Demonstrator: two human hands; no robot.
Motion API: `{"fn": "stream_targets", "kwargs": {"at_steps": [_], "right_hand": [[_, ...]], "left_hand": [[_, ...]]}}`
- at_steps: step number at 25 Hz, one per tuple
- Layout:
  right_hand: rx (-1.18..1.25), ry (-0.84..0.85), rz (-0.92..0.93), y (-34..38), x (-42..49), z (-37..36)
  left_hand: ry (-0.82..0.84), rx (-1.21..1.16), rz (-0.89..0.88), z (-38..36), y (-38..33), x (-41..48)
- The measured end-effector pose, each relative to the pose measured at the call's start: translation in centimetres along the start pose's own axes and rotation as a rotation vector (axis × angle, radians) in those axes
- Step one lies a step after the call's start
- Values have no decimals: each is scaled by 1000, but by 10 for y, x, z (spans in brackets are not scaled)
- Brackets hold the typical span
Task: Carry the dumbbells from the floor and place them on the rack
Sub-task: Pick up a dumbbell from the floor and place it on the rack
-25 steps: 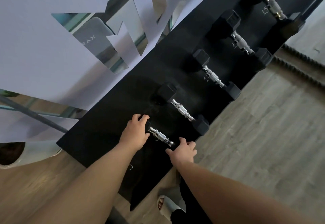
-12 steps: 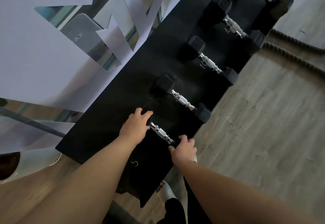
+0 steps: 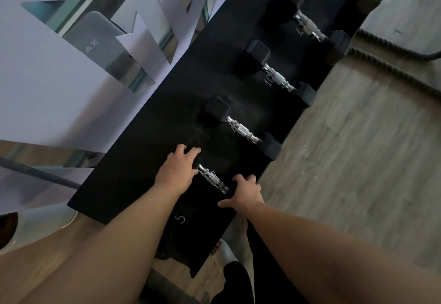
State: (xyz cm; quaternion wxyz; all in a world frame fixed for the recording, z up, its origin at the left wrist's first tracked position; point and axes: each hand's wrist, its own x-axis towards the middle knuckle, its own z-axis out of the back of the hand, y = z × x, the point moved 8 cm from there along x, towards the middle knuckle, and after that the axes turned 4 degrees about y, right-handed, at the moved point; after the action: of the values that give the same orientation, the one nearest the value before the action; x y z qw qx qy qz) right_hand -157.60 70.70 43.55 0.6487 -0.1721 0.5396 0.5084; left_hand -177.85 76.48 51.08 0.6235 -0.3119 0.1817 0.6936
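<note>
A small black dumbbell (image 3: 212, 179) with a chrome handle lies across the near end of the black rack (image 3: 143, 172), just above a painted "5". My left hand (image 3: 176, 170) curls over its far-left head, which is hidden under the fingers. At the rack's front edge my right hand (image 3: 245, 195) grips the near-right head, with the thumb spread out to the left. Only the handle shows between the two hands.
Several more dumbbells sit further along the rack: the nearest dumbbell (image 3: 241, 129), a "10" dumbbell (image 3: 276, 80) and larger ones beyond. A thick rope (image 3: 393, 65) lies on the wooden floor at right. My sandalled foot (image 3: 224, 251) stands below the rack's near corner.
Both hands have stayed on the ends of the small dumbbell on the rack. My right thumb has spread outward. The view has shifted a little along the rack.
</note>
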Motion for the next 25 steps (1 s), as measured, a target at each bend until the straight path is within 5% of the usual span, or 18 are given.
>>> {"fn": "stream_targets", "kwargs": {"at_steps": [7,25], "right_hand": [[-233,93,93,14,16,-2],[-297,64,224,11,32,25]], "left_hand": [[11,25,-25,1,0,3],[-19,11,8,-4,-3,-3]]}}
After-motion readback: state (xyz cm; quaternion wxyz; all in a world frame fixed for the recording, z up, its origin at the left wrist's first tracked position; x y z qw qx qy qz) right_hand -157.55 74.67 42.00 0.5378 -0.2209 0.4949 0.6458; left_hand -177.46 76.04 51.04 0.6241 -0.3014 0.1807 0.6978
